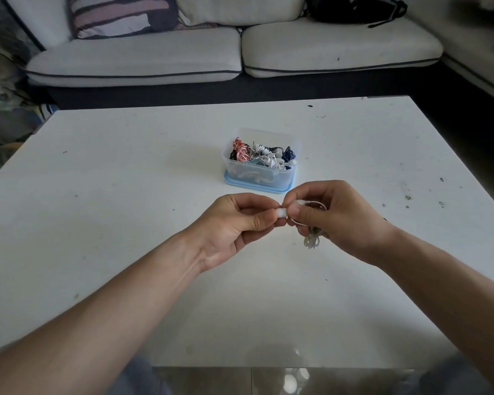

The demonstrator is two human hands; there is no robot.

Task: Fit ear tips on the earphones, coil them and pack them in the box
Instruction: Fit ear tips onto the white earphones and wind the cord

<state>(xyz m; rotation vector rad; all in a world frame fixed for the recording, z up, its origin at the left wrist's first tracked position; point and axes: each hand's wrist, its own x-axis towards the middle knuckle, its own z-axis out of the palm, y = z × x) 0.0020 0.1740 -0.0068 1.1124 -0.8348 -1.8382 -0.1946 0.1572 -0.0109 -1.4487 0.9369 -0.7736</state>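
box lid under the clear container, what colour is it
Light blue lid, seen beneath the clear box in the head view.

Home living room. Pale corner sofa across top of frame, striped cushion upper left, dark bag upper right. Low white table in front, tiled floor at bottom.

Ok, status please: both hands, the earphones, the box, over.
Left hand pinches white ear tip. Right hand grips earbud and bunched white cable. Box open beyond, holding coiled earphones. Nothing between hands and box.
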